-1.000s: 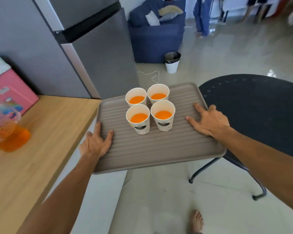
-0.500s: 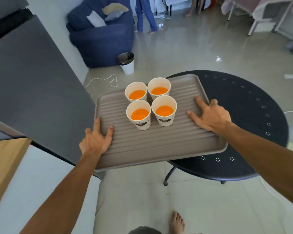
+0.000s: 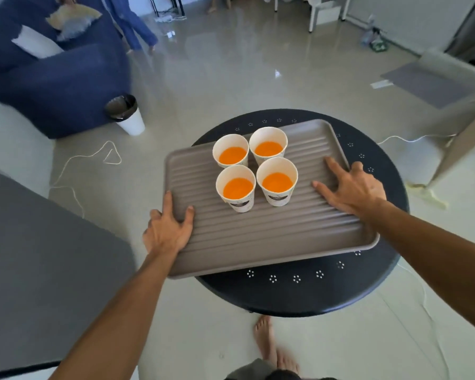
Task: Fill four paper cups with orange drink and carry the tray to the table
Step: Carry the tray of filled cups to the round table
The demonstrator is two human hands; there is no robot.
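I note a glossy pale tiled floor (image 3: 231, 78) reflecting daylight. A navy sofa (image 3: 52, 86) with cushions (image 3: 72, 20) stands far left; a white bin (image 3: 128, 115) with a dark liner sits just beside it. A thin cord (image 3: 93, 157) lies nearby. White chair legs (image 3: 316, 17) stand at the rear.

Both my bare arms reach forward and slightly inward; my left hand (image 3: 167, 231) grips with the thumb on top and fingers curled under; my right hand (image 3: 353, 186) lies palm down, fingers spread; one bare foot (image 3: 266, 342) shows below
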